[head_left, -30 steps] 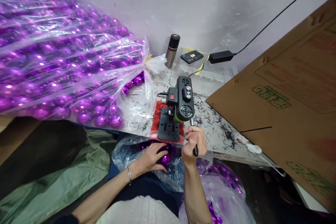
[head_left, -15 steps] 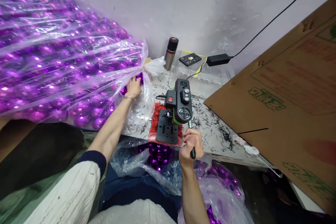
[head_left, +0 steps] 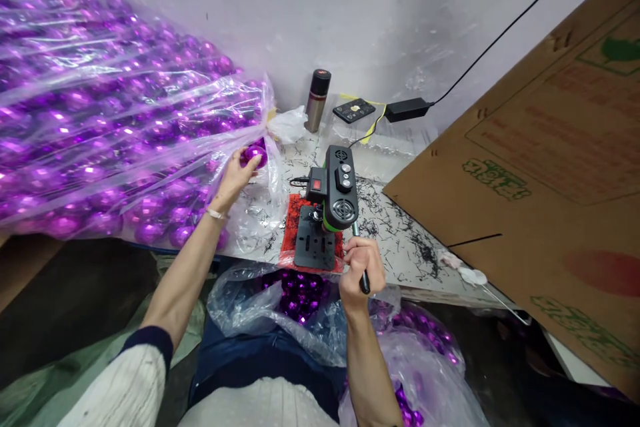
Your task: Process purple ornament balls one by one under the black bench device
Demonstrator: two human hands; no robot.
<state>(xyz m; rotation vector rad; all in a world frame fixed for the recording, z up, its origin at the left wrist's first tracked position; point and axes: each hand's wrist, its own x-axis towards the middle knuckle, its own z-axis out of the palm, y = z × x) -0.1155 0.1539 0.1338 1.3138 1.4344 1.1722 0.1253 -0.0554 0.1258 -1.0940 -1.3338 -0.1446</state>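
Observation:
My left hand (head_left: 239, 173) pinches a shiny purple ball (head_left: 256, 156) at the opening of a big clear bag (head_left: 125, 120) filled with purple balls. The bag's neck is tied near the ball. Wrapped round the black-tipped lever (head_left: 365, 282) is my right hand (head_left: 363, 267). That lever belongs to a small black press machine (head_left: 341, 187) with a red switch. Its dark slotted base plate (head_left: 315, 245) stands on a red mat (head_left: 289, 240), and no ball shows on the plate.
A thermos (head_left: 318, 101), a phone (head_left: 354, 110) and a power adapter (head_left: 407, 109) stand or lie behind the machine. Black scraps litter the tabletop (head_left: 395, 247). A large cardboard box (head_left: 540, 180) leans at the right. An open bag of purple balls (head_left: 300, 297) lies on my lap.
My left hand has drawn back a little to the left, and a purple ball now shows between its fingers. My right hand stays on the lever. The view has shifted slightly.

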